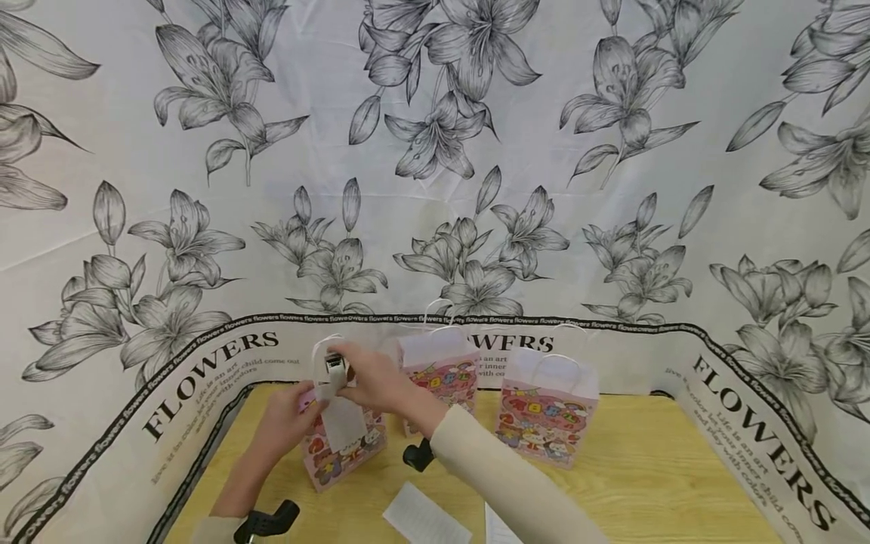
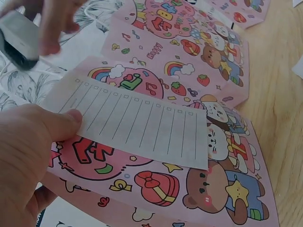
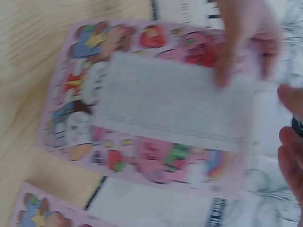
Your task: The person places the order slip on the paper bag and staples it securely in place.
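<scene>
Held bag: pink paper, tilted, at the left end of the bag row; printed with cartoon animals, a rainbow and strawberries, plus bold Chinese characters partly covered.
Paper slip: white, lying against the bag's front near the top; ruled with parallel lines, a small square at the end of each; no readable words.
Left hand: thumb on the slip, other fingers behind, pinching slip and bag together.
Right hand: fingers curled round a small stapler, near the bag's top edge; cannot tell whether touching.
Middle bag: matching print, just beside; "Happy" legible in the left wrist view.
Right bag: upright, same design, white handles.
Loose papers: white, near the table's front edge.
Table: yellowish wood grain.
Cloth: white with grey lilies; "FLOWERS" in black capitals, "Life is an art" below, "flowers" repeated along the dark border.
</scene>
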`<action>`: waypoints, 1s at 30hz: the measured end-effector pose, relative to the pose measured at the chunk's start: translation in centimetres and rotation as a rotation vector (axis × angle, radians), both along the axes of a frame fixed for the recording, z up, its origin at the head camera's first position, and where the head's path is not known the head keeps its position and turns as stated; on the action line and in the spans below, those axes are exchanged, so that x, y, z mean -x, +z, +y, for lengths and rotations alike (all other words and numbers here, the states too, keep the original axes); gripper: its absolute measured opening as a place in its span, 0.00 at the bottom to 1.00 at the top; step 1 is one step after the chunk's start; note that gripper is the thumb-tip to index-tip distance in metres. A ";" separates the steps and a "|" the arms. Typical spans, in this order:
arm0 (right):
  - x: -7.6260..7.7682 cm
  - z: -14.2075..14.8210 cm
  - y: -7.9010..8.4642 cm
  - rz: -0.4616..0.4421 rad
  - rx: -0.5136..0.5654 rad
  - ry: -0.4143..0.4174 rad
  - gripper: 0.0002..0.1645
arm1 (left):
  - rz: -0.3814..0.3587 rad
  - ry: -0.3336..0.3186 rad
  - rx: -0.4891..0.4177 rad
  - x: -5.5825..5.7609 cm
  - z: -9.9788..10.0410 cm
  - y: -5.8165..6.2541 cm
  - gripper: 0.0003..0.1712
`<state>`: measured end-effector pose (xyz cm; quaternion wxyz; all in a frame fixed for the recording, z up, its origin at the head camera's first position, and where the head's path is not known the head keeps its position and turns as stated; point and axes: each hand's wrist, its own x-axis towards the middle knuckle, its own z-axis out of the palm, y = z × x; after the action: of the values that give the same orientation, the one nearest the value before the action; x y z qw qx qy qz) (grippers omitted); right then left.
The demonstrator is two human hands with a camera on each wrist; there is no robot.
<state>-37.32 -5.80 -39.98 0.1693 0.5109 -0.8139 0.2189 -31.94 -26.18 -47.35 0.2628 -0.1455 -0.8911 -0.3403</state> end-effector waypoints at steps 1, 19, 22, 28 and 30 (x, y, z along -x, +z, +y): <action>-0.3 0.5 0.5 -0.010 0.035 0.017 0.46 | -0.015 0.008 0.005 0.0 0.1 0.0 0.13; -7.4 12.7 3.8 -0.814 0.401 0.064 0.20 | -0.170 0.068 0.035 1.6 -0.8 1.9 0.18; -8.6 14.6 3.1 -0.681 0.383 0.009 0.17 | -0.193 0.061 0.009 1.5 -1.2 2.1 0.21; -10.3 19.0 1.2 -0.412 0.416 -0.221 0.14 | 0.109 0.081 -0.070 0.2 -1.7 2.0 0.21; -10.5 20.9 -0.1 -0.408 0.438 -0.264 0.14 | 0.241 0.107 -0.085 -0.9 -2.0 2.0 0.19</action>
<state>-26.84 15.05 -40.04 0.1356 0.2977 -0.8239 0.4628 -31.08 -28.19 -45.39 0.3917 -0.1264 -0.8442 -0.3433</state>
